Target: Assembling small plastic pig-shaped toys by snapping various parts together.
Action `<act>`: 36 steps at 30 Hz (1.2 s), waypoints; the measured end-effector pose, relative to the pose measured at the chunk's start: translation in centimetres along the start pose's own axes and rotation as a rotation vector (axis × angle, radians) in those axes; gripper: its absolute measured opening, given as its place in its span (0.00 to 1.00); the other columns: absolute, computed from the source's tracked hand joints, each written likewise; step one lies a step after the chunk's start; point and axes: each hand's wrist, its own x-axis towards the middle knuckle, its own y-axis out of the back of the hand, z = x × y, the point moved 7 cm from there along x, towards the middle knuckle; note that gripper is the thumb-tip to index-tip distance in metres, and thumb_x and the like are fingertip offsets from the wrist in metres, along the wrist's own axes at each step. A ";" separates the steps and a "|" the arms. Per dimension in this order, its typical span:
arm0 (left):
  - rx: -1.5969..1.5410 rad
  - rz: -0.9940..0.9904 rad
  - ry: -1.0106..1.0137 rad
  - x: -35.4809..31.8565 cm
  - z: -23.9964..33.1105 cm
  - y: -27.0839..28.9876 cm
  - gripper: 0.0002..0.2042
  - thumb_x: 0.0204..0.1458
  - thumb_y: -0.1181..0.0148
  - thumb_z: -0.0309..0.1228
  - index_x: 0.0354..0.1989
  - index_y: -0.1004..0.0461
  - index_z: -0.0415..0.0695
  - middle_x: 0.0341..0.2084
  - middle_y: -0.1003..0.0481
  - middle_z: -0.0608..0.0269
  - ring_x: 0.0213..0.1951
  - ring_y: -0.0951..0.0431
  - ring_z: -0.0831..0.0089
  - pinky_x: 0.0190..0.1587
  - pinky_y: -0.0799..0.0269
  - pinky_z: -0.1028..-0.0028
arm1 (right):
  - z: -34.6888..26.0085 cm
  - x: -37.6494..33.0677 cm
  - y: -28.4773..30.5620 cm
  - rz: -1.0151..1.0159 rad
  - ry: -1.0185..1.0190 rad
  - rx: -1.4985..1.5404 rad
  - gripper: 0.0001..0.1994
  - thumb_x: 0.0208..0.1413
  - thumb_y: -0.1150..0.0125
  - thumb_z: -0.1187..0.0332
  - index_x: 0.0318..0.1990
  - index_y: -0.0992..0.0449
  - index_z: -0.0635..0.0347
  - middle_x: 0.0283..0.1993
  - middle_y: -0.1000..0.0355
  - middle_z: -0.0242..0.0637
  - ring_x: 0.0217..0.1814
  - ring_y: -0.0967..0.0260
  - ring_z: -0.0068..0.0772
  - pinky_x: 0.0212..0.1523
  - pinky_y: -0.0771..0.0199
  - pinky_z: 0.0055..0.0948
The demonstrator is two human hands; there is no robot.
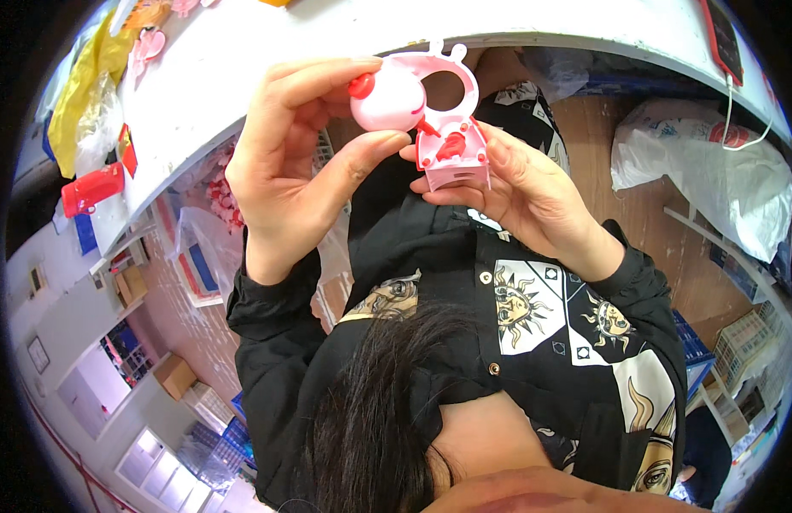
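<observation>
Between the thumb and fingers of my left hand is a round pink toy head with a red knob and a curved red line. My right hand grips an open pink plastic toy shell with red parts inside its boxy lower section. A ring with two small ear-like bumps rises from the shell's top. The head sits just left of the ring, and a thin red piece shows between head and shell. Whether they touch I cannot tell.
A white table curves along the far side, with a red-cased phone and white cable at right. At left are a yellow bag and a red object. A white plastic bag lies right; a person's dark leg shows lower right.
</observation>
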 end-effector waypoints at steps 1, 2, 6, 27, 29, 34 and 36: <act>0.000 0.001 0.000 0.1 0.0 0.0 0.24 0.42 0.32 0.16 0.50 0.31 0.33 0.42 0.27 0.56 0.43 0.24 0.71 0.47 0.27 0.74 | 0.0 0.0 -0.1 -0.004 0.001 0.002 0.25 0.65 0.54 0.58 0.63 0.44 0.67 0.58 0.35 0.48 0.58 0.32 0.44 0.60 0.33 0.36; 0.080 -0.061 0.007 0.1 -0.2 -0.3 0.23 0.41 0.32 0.17 0.49 0.29 0.34 0.42 0.27 0.56 0.42 0.24 0.72 0.46 0.27 0.75 | 0.1 -0.1 -0.2 -0.004 0.001 0.002 0.25 0.65 0.54 0.58 0.63 0.44 0.67 0.58 0.35 0.48 0.58 0.32 0.44 0.60 0.33 0.36; 0.177 -0.154 0.057 0.1 -1.0 -0.9 0.21 0.41 0.31 0.19 0.47 0.26 0.36 0.39 0.26 0.59 0.38 0.24 0.75 0.41 0.28 0.78 | 0.0 -0.3 -0.6 -0.014 0.000 0.013 0.25 0.66 0.55 0.59 0.63 0.44 0.67 0.57 0.34 0.48 0.58 0.32 0.44 0.60 0.33 0.36; 0.062 -0.290 0.295 0.9 -2.5 -1.6 0.21 0.47 0.37 0.18 0.52 0.31 0.34 0.44 0.26 0.57 0.43 0.25 0.75 0.48 0.29 0.77 | 0.0 0.1 -0.2 0.026 -0.021 0.001 0.25 0.65 0.53 0.59 0.62 0.43 0.66 0.57 0.34 0.47 0.57 0.32 0.45 0.60 0.33 0.38; 0.069 -0.321 0.261 1.0 -2.6 -1.8 0.21 0.47 0.36 0.19 0.51 0.30 0.34 0.42 0.26 0.58 0.41 0.25 0.77 0.45 0.29 0.78 | 0.1 0.1 -0.1 0.027 -0.025 -0.003 0.24 0.65 0.52 0.59 0.62 0.43 0.66 0.56 0.34 0.47 0.57 0.32 0.44 0.60 0.33 0.38; 0.260 -0.306 0.132 1.2 -2.0 -1.8 0.19 0.44 0.33 0.20 0.48 0.25 0.37 0.34 0.28 0.63 0.34 0.27 0.77 0.40 0.30 0.79 | 0.4 0.2 0.2 0.045 -0.029 -0.031 0.24 0.64 0.52 0.59 0.61 0.43 0.65 0.56 0.33 0.46 0.57 0.31 0.45 0.59 0.32 0.38; 0.386 -0.281 0.019 1.2 -1.4 -1.9 0.18 0.42 0.32 0.20 0.46 0.23 0.39 0.31 0.29 0.64 0.32 0.29 0.77 0.37 0.30 0.80 | 0.2 0.1 0.2 0.028 -0.038 -0.008 0.24 0.64 0.52 0.59 0.61 0.42 0.65 0.56 0.33 0.46 0.57 0.31 0.46 0.59 0.31 0.38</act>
